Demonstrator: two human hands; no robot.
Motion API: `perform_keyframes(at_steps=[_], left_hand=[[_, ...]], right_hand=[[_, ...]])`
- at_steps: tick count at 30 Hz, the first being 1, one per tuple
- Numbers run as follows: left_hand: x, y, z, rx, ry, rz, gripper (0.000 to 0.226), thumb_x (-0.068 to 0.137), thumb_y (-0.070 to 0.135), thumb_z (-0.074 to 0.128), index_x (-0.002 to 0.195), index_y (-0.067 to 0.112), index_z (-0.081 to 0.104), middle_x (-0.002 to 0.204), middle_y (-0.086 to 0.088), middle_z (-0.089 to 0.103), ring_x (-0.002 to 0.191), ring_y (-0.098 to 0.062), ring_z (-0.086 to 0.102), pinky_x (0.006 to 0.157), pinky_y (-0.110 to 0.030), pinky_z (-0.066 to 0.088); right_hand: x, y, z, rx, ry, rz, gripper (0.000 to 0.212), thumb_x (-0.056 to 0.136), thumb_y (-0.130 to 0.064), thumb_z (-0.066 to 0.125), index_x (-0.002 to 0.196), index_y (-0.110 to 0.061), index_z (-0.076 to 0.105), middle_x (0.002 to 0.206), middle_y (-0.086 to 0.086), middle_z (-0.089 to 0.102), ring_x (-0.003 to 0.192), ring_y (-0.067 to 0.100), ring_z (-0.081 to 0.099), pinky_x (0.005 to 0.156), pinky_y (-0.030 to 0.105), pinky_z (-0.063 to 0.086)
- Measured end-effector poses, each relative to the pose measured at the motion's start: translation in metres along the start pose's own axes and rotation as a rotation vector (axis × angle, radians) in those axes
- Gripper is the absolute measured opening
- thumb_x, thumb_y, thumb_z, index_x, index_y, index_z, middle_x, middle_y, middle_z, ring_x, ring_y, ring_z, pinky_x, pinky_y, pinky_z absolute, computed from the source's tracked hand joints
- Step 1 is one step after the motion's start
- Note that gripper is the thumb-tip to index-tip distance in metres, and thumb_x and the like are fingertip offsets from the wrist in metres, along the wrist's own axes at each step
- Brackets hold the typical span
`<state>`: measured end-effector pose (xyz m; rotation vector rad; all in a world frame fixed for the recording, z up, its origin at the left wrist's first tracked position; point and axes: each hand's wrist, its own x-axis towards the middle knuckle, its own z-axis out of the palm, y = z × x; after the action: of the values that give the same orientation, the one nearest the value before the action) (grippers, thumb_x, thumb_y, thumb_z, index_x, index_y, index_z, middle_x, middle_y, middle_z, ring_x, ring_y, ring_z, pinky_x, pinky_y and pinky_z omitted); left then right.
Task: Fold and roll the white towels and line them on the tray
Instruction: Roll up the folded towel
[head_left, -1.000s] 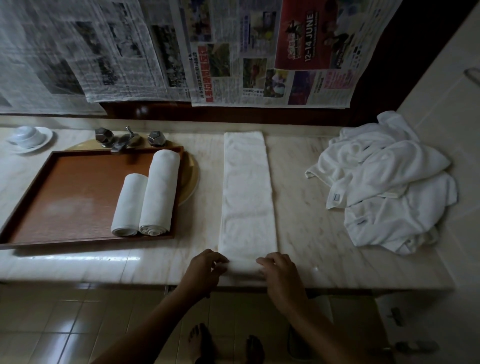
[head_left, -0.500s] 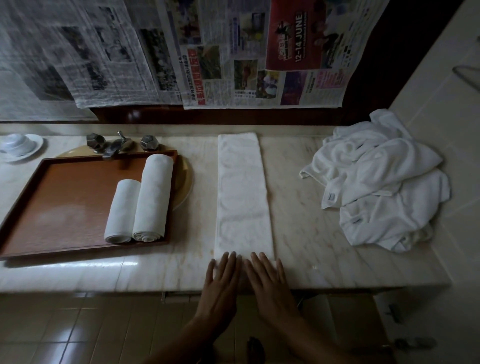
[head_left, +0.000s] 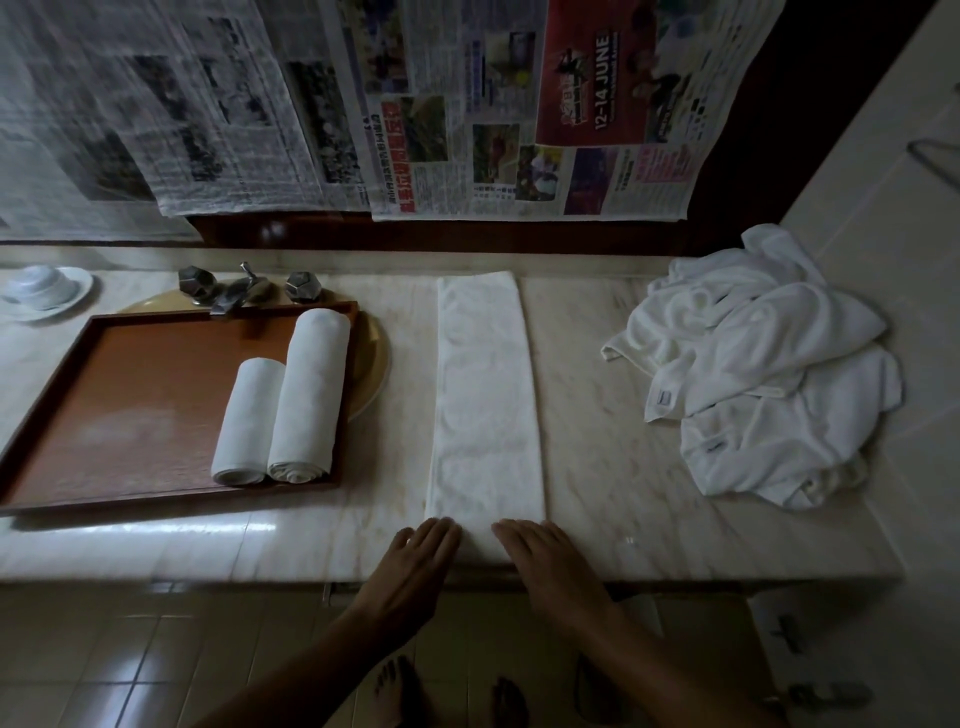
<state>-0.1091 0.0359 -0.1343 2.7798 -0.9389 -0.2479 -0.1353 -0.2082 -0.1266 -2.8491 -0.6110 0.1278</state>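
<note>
A white towel (head_left: 483, 395) folded into a long narrow strip lies on the marble counter (head_left: 613, 457), running from the back edge to the front. Its near end is turned up into a small roll. My left hand (head_left: 415, 566) and my right hand (head_left: 545, 561) lie flat on that roll, fingers stretched forward, a small gap between them. To the left, the brown tray (head_left: 130, 415) holds two rolled white towels side by side at its right end: a short roll (head_left: 248, 421) and a longer roll (head_left: 309, 389).
A loose pile of white towels (head_left: 763, 374) sits at the counter's right end against the tiled wall. Behind the tray are a metal tap (head_left: 239, 288) and a yellow basin rim (head_left: 374, 358). A white cup on a saucer (head_left: 44, 288) stands far left. Newspapers (head_left: 467, 104) hang behind.
My hands went from pinching the towel's near end with curled fingers to lying flat on it. They have since spread slightly apart, and the rolled end has moved a little forward.
</note>
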Motion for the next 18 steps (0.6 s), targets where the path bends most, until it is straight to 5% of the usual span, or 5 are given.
perform_keyframes(at_steps=[3,6,12,15,18], left_hand=[[-0.01,-0.003,0.003,-0.138,-0.018,-0.006,0.052,0.093,0.017,0.06,0.143,0.021,0.045,0.143,-0.001,0.044,0.108,-0.01,0.056,0.091,-0.023,0.051],[-0.013,-0.002,-0.003,-0.215,0.018,-0.033,0.037,0.097,0.021,0.054,0.133,0.026,0.053,0.128,0.005,0.042,0.091,-0.002,0.043,0.077,-0.015,0.038],[0.001,-0.014,-0.009,-0.285,0.013,-0.119,0.038,0.095,0.035,0.049,0.132,0.032,0.055,0.125,0.011,0.05,0.107,-0.006,0.043,0.09,-0.029,0.046],[0.003,-0.014,-0.016,-0.533,0.092,-0.254,0.021,0.096,0.036,0.064,0.113,0.039,0.052,0.11,0.015,0.058,0.096,-0.006,0.058,0.079,-0.029,0.053],[0.007,-0.009,-0.025,-0.686,0.097,-0.408,0.009,0.099,0.029,0.065,0.104,0.031,0.059,0.101,0.007,0.062,0.078,-0.013,0.065,0.058,-0.016,0.051]], right_hand=[[-0.01,0.004,0.007,0.09,-0.009,0.019,0.073,0.072,-0.002,0.081,0.139,-0.019,0.057,0.137,0.003,0.062,0.122,0.02,0.062,0.097,0.037,0.057],[-0.013,0.008,0.007,0.16,-0.014,0.018,0.056,0.092,-0.004,0.063,0.144,-0.021,0.051,0.141,0.003,0.05,0.12,0.02,0.056,0.093,0.034,0.056],[-0.002,0.014,-0.015,0.324,-0.023,0.152,0.04,0.1,-0.024,0.062,0.138,-0.029,0.055,0.134,-0.007,0.056,0.121,0.013,0.052,0.1,0.033,0.048],[0.0,0.017,-0.015,0.378,0.003,0.194,0.031,0.099,-0.025,0.063,0.129,-0.033,0.061,0.128,-0.008,0.061,0.118,0.015,0.055,0.097,0.034,0.049],[-0.003,0.009,-0.002,0.258,0.104,0.178,0.042,0.088,-0.006,0.071,0.125,-0.025,0.067,0.128,-0.001,0.063,0.117,0.022,0.058,0.094,0.041,0.054]])
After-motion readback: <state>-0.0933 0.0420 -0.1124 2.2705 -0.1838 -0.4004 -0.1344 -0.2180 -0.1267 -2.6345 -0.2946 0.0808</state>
